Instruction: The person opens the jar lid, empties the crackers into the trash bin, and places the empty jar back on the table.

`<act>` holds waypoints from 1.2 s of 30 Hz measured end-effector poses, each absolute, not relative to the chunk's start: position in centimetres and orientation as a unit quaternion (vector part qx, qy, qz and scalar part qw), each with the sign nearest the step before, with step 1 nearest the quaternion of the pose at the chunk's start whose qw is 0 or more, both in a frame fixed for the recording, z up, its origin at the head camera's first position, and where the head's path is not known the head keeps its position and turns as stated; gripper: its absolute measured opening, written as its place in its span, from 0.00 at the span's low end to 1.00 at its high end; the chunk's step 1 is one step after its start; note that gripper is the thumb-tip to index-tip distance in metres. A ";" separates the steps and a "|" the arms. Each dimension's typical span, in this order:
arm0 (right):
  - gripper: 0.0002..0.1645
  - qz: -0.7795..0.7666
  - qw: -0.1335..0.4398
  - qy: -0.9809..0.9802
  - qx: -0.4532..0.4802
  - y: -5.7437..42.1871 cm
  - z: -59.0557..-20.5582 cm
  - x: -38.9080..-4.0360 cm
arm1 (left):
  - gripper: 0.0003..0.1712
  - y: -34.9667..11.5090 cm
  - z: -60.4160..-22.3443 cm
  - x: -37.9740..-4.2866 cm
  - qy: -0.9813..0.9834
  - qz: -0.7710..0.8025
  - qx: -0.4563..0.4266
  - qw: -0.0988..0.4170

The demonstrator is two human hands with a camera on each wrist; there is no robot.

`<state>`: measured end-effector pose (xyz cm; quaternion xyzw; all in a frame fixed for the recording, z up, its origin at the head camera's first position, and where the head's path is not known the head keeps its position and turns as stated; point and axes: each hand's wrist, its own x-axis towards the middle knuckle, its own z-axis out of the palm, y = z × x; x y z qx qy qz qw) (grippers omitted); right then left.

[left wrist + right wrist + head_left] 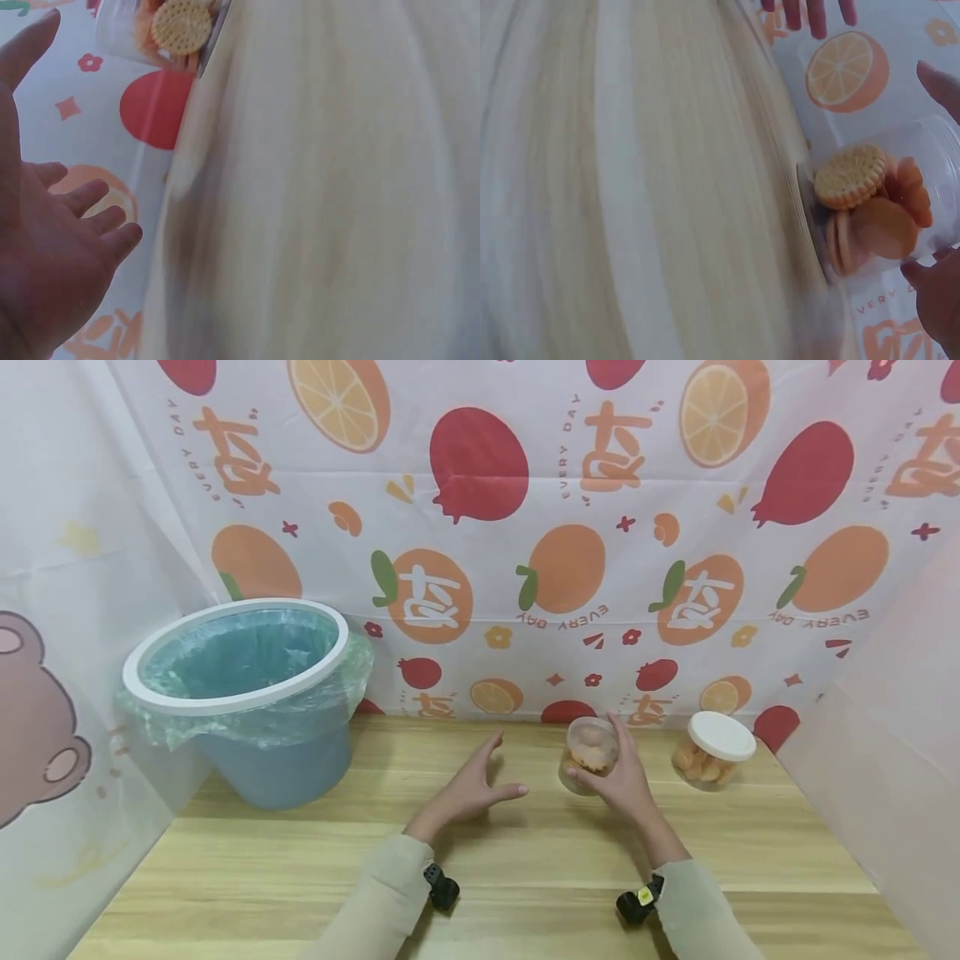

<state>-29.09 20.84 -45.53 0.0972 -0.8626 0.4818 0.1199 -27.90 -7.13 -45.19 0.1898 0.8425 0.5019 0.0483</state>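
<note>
A clear plastic jar [588, 762] of biscuits stands on the wooden table, with no white lid on its top. My right hand [621, 783] holds it near the rim, thumb on the near side and fingers round the right side. Through the jar wall, the right wrist view shows a round ridged cracker [851, 178], a smooth round biscuit [885, 229] and other pieces low inside. My left hand [468, 787] is to the left of this jar, thumb and fingers spread apart, holding nothing.
To the right stands a second clear jar [697, 766] of biscuits under a white lid [722, 736]. A blue-grey bin [292, 768] with a white rim and green liner bag is at the back left. Behind the table [525, 893] hangs a fruit-print cloth [480, 568].
</note>
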 end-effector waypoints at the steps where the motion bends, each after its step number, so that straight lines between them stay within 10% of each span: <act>1: 0.69 0.493 0.120 -0.857 0.092 20.8 -45.6 -29.1 | 0.61 -6.8 -45.3 -27.9 0.841 0.504 0.191 0.048; 36: 0.54 0.622 0.097 -0.770 0.108 18.5 -48.5 -28.9 | 0.47 -3.3 -47.6 -28.3 0.785 0.577 0.226 0.018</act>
